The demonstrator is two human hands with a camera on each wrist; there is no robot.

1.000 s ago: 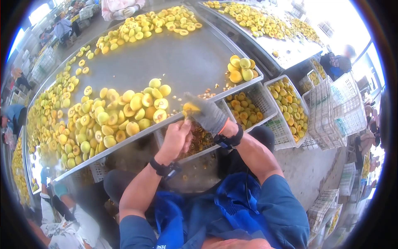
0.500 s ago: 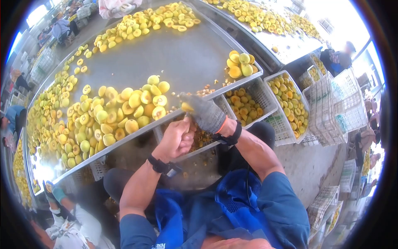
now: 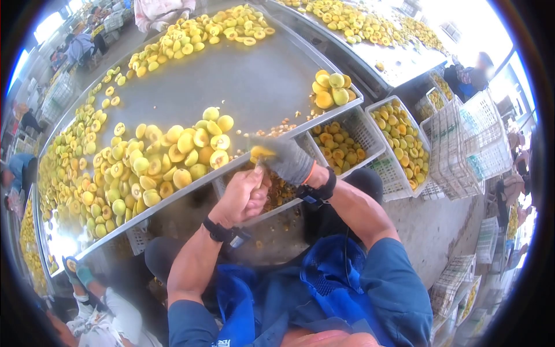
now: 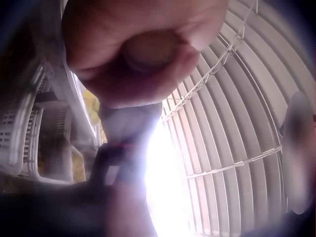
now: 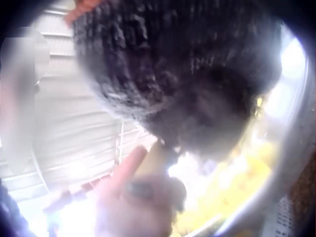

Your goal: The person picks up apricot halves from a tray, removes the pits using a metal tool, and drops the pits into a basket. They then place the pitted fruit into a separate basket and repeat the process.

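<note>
My bare left hand [image 3: 244, 195] is curled, near the table's edge; in the left wrist view its fingers [image 4: 138, 94] wrap the round end of a handle [image 4: 149, 49]. A thin piece rises from this fist toward a yellow fruit [image 3: 262, 152]. My right hand [image 3: 290, 162], in a grey glove, holds that fruit just above the fist. In the right wrist view the dark glove [image 5: 168, 59] hides the fruit, with my left hand [image 5: 136, 202] below it. Small pits [image 3: 282, 128] lie on the metal table [image 3: 179, 95] beside the glove.
Halved yellow fruit [image 3: 139, 165] heaps along the table's near and left sides, with a small pile [image 3: 332, 89] at its right corner. Crates of fruit [image 3: 337, 144] [image 3: 399, 141] stand at the right, near stacked white crates [image 3: 457, 144]. Other people sit around.
Both hands stay close together by the table's edge, with the fruit still in the glove. The view has shifted slightly; the left fist has turned a little since the earliest frame.
</note>
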